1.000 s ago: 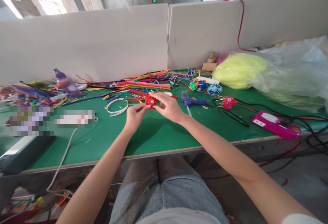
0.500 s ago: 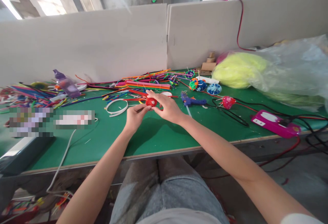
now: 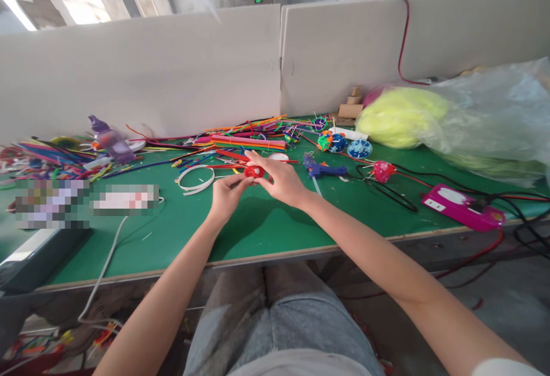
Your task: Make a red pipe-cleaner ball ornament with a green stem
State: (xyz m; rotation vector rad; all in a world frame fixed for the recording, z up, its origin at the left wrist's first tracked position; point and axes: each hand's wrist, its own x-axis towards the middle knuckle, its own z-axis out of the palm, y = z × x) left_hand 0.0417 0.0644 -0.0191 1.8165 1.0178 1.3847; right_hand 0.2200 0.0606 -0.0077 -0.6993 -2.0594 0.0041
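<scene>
We are making out no readable words or numbers; a small green sign is glowing in the background, too tiny for reading.

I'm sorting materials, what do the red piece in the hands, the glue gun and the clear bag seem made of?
Red piece: perhaps plastic, slightly shiny, though too small to be sure.
Glue gun: probably plastic, from its smooth blue body.
Clear bag: likely thin plastic film, translucent and crinkled.
</scene>
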